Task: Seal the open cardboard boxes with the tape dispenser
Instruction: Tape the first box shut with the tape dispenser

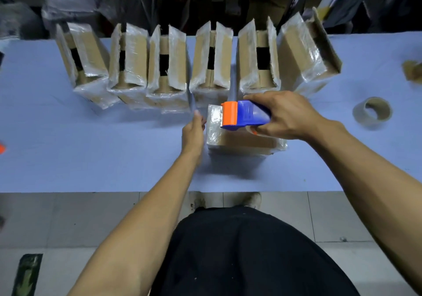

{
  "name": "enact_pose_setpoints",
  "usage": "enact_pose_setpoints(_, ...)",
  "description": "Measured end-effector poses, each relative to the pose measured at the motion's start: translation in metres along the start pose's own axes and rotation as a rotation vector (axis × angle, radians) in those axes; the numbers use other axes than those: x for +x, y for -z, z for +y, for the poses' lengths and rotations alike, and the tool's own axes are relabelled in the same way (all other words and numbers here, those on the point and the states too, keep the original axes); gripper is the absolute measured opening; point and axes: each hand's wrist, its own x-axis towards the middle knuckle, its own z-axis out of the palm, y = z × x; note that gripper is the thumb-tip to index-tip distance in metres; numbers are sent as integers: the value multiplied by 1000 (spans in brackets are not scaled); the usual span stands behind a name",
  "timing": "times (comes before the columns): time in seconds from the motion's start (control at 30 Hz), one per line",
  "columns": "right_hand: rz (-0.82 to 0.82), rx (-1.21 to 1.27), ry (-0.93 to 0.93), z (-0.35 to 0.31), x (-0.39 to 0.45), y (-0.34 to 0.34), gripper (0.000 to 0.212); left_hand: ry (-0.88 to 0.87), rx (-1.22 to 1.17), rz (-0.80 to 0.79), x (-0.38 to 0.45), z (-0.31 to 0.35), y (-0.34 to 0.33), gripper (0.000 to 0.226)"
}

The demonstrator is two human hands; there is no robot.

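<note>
While the tape dispenser [245, 115] is gripped in the right hand [285, 115] and held over the left end of the near box [242, 133], that box lies flat on the counter [91, 154] beneath and between the two hands. The left hand [194, 131] is closed in a pinch on something thin beside the box's left edge, apparently a strip of tape [190, 95], though this cannot be told for certain. Sealing of this box is judged to be under way. Beyond the hands, six boxes [166, 67] are lined up with flaps still raised, so most of the work appears to be left. Right of the right hand, a tape roll [372, 113] is seen, well apart; nothing is seen blocking the dispenser.
</note>
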Motion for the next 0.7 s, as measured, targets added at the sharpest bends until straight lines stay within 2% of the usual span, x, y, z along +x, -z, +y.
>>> enact_pose_setpoints(0.07, -7, -40, -8, 1, 4, -3, 47, -137, 170, -81, -6, 5, -12, 58)
enact_pose_setpoints(0.17, -30, -74, -8, 1, 8, -6, 46, -260, 276, -55, -8, 0, -21, 42)
enact_pose_setpoints(0.33, -88, -63, 13, 2, 3, 2, 44, -287, 247, -14, -7, -2, -19, 33)
enact_pose_setpoints(0.57, -37, -56, -19, 19, -27, 14, 65, -229, 231, 26, -13, 2, -24, 36)
enact_pose_setpoints(0.7, -45, -68, -88, 41, -50, 17, 73, -272, 258, 52, -14, 4, -23, 31)
